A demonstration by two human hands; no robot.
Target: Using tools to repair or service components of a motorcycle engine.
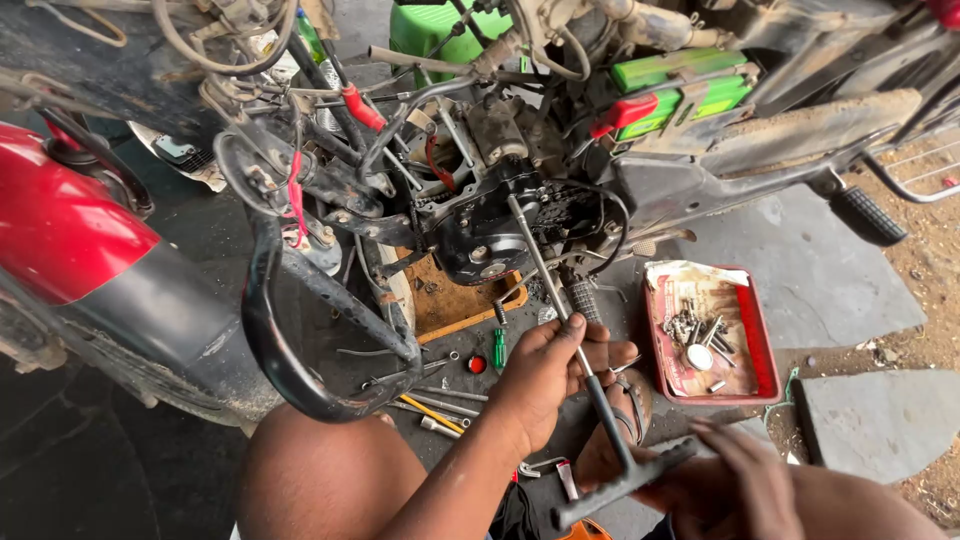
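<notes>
A long T-handle wrench (570, 330) runs diagonally from the lower middle of the frame up to the dark engine case (490, 235) of a stripped motorcycle at centre, its tip set against the case. The left hand (548, 372) is wrapped around the steel shaft partway down, fingers closed on it. The right hand (735, 475), blurred at the lower right, lies over the black cross handle (625, 483); whether its fingers are closed on it I cannot tell.

A black crash guard bar (290, 340) loops across the left centre, in front of the engine, with the red fuel tank (60, 225) at far left. Loose cables and a red-sleeved lead (360, 108) hang over the engine in the upper middle. A green battery (680, 85) sits at upper right. On the ground, a red tray (765, 350) of bolts lies right of the left hand, and small tools, including a green-handled screwdriver (499, 347), lie scattered to its left.
</notes>
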